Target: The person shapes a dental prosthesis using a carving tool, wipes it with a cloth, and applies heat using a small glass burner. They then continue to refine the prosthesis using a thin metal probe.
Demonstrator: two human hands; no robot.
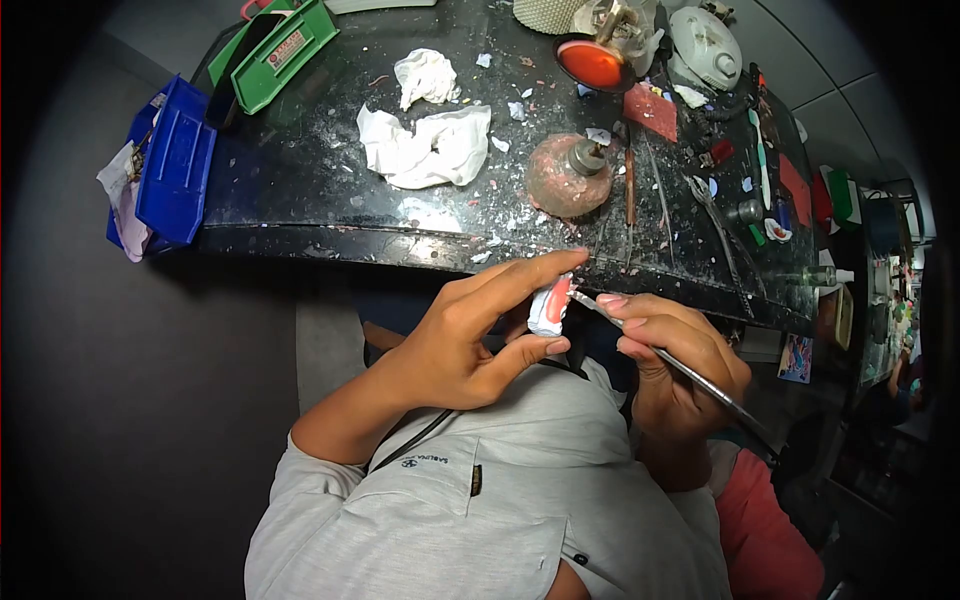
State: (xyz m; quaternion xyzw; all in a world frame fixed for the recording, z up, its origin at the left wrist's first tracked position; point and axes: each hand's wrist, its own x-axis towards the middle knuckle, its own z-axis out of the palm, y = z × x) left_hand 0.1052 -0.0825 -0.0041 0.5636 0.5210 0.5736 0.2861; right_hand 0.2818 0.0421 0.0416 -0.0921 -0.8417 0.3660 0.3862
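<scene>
Between the thumb and fingers of my left hand (pixel 475 325) is a small white plaster dental model (pixel 540 318) with a patch of pink wax on its side. My right hand (pixel 705 350) grips a thin metal wax carver (pixel 742 418) like a pen. The carver's tip meets the model near its upper right edge, or lies just beside it. Both hands are in front of the bench edge, above my lap. My left fingers cover part of the model.
On the dark, debris-strewn bench (pixel 300 190) are crumpled tissues (pixel 425 145), a round spirit burner (pixel 570 178) and a pan of red wax (pixel 592 63). Metal tools (pixel 715 215) and a red wax sheet (pixel 650 110) lie rightward. Blue (pixel 178 165) and green bins (pixel 285 55) stand left.
</scene>
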